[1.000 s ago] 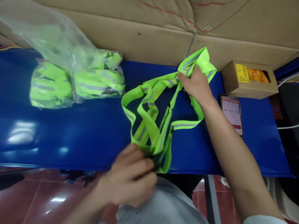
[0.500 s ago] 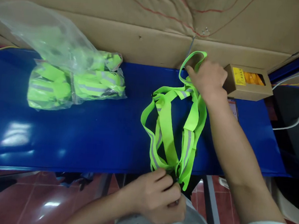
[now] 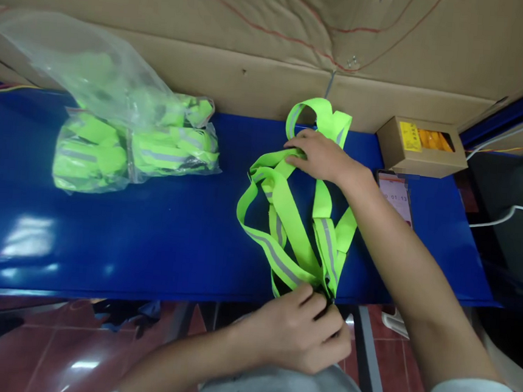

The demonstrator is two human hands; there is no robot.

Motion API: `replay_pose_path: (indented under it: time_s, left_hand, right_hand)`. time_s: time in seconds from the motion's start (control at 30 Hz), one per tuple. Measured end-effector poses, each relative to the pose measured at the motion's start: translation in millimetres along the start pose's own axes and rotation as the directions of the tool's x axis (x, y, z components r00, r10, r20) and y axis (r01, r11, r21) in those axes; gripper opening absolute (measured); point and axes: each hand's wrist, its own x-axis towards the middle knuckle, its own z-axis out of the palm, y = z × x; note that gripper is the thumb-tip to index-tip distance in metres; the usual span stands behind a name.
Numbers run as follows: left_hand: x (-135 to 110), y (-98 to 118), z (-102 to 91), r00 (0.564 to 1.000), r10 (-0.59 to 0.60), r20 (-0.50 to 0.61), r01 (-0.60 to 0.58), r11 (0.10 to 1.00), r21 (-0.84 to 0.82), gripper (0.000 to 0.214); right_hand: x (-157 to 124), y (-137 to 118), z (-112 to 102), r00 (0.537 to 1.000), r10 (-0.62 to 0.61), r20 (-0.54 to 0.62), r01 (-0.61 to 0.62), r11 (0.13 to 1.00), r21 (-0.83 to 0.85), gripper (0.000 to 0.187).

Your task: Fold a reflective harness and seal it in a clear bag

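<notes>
A neon-yellow reflective vest (image 3: 294,223) of elastic straps with grey stripes lies spread in loops on the blue table. At the table's front edge, my left hand (image 3: 307,328) is closed on the gathered lower end of its straps. My right hand (image 3: 322,155) lies over the upper straps, thumb and fingers apart, touching the band near the far loop. That loop (image 3: 326,116) stands up against the cardboard wall. The right hand and wrist cover part of the upper straps.
Several similar vests in clear plastic bags (image 3: 91,160) lie at the left of the blue table (image 3: 157,236). A cardboard box (image 3: 392,143) with orange contents stands at the back right. Just in front of it lies a phone (image 3: 396,195). A white cable (image 3: 500,220) runs farther right.
My right hand has let go of the far loop and come left and nearer, onto the upper straps. The loop has flopped leftward. My left hand has shifted slightly forward and right.
</notes>
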Motion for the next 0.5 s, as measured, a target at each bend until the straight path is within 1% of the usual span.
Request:
replay_pose_path:
  time_s: [0.07,0.17,0.23,0.3,0.4,0.43,0.5]
  left_hand:
    - [2,2,1.7,1.0,0.025,0.004,-0.025,1.0,-0.003,0.006]
    - [3,-1,3.5,1.0,0.018,0.013,-0.018,0.999,0.03,0.006]
    - [2,-4,4.0,1.0,0.003,0.01,-0.004,0.999,0.051,0.006]
    - [-1,-5,4.3,1.0,-0.007,-0.002,0.007,0.998,0.067,0.006]
    - [-5,-3,4.6,0.999,-0.034,-0.037,0.037,0.994,0.105,0.006]
    - [-7,-2,4.3,0.997,-0.048,-0.056,0.054,0.992,0.117,0.007]
    - [-11,-1,1.5,0.993,-0.075,-0.095,0.087,0.987,0.133,0.008]
  right_hand:
    - [14,1,2,0.995,-0.028,-0.091,0.027,1.0,-0.011,0.042]
    - [33,-8,6,0.989,-0.021,-0.148,0.007,0.996,-0.09,0.038]
    - [42,-16,11,0.984,-0.025,-0.178,-0.003,0.988,-0.156,0.036]
    - [48,-23,18,0.975,-0.025,-0.222,-0.022,0.978,-0.207,0.039]
    - [53,-28,25,0.953,0.047,-0.299,-0.112,0.972,-0.205,0.046]
    - [54,-29,25,0.948,0.085,-0.307,-0.148,0.971,-0.188,0.048]
    - [54,-27,21,0.949,0.145,-0.282,-0.194,0.968,-0.158,0.052]
